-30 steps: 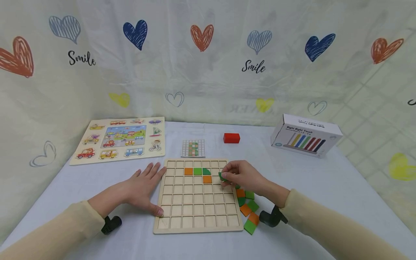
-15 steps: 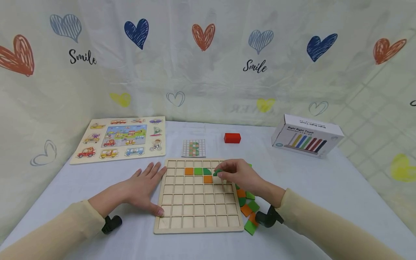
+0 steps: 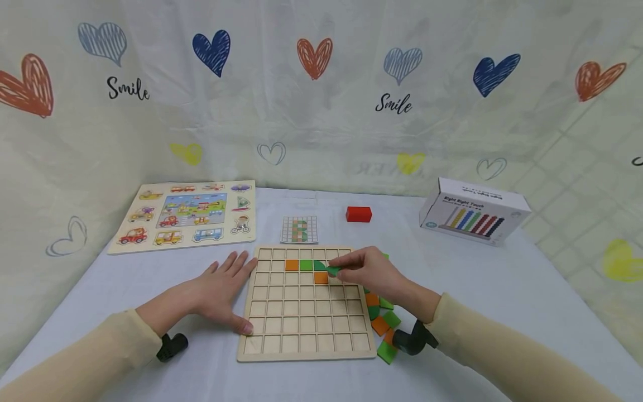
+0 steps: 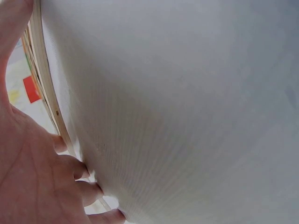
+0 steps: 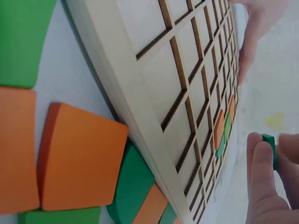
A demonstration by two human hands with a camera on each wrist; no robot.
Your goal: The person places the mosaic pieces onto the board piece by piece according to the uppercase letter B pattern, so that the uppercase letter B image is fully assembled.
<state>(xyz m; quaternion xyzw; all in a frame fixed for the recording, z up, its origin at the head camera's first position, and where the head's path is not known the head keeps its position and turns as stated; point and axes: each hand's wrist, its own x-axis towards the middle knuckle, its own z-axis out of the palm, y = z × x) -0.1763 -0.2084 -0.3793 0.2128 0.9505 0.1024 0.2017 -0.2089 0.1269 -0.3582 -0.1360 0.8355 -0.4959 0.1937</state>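
Observation:
A wooden grid board (image 3: 291,324) lies flat on the white cloth. In its second row sit an orange square tile (image 3: 292,265), a light green square tile (image 3: 306,265) and a dark green rounded tile (image 3: 318,265); another orange tile (image 3: 320,277) lies one row nearer. My right hand (image 3: 369,272) pinches a dark green tile (image 3: 333,271) between thumb and fingers just right of the rounded tile, over the board. The right wrist view shows that green tile (image 5: 269,147) edge-on. My left hand (image 3: 221,293) rests with spread fingers along the board's left edge, thumb touching its rim.
Loose orange and green tiles (image 3: 387,350) lie along the board's right side, partly under my right wrist. Behind the board are a printed pattern card (image 3: 299,229), a red block (image 3: 359,214), a picture puzzle board (image 3: 246,237) and a white box (image 3: 472,211).
My right hand has moved left with the pinched green tile, from the board's right side to beside the rounded tile. My left hand has stayed in place.

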